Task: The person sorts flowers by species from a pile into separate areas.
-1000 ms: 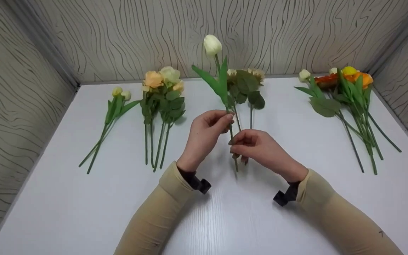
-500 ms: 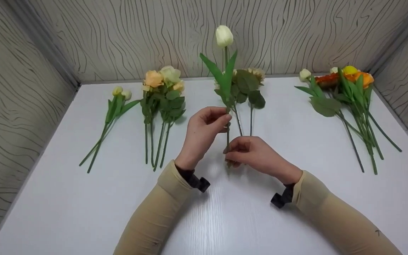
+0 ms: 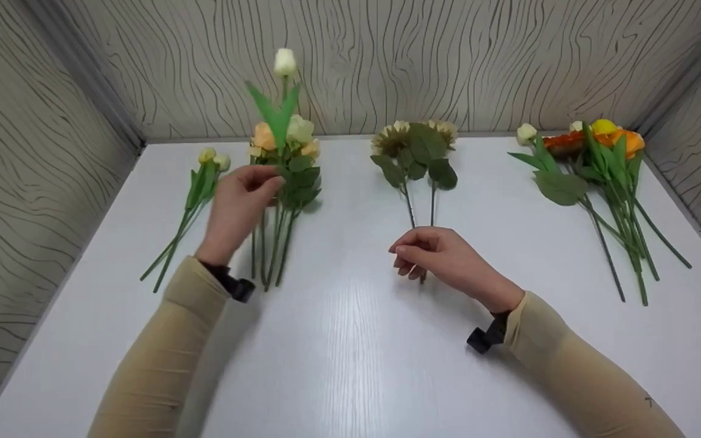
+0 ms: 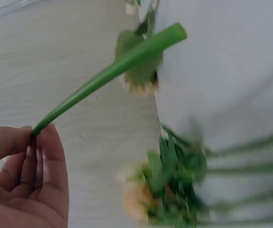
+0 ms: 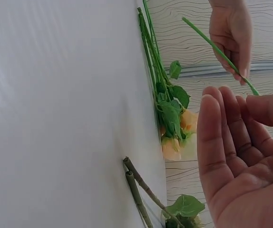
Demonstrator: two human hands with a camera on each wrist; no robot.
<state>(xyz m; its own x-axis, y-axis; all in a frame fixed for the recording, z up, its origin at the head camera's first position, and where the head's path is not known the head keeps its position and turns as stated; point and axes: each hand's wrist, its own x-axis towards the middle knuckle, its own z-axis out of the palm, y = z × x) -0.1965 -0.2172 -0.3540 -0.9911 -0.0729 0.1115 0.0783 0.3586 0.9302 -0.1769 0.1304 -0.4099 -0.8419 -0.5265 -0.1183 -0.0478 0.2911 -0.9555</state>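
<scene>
My left hand (image 3: 238, 210) pinches the green stem of a white tulip (image 3: 285, 62) between thumb and fingers. The tulip is upright in the head view, overlapping a bunch of peach and cream roses (image 3: 299, 129). In the left wrist view, the stem's cut end (image 4: 174, 33) points away from the fingers. My right hand (image 3: 448, 258) is over the lower stems of two cream flowers with brown backs (image 3: 392, 139), lying at the middle. The right wrist view shows this hand's fingers (image 5: 209, 142) relaxed and slightly bent, holding nothing.
Two tulips (image 3: 204, 179) with crossed stems lie at the left of the white table (image 3: 338, 353). A mixed pile of white, yellow and orange flowers (image 3: 621, 164) lies at the right. Patterned panels (image 3: 478, 67) stand at the back and both sides.
My left hand has carried the white tulip leftward, from the middle to above the roses. The right hand has released its stem and stays near the middle.
</scene>
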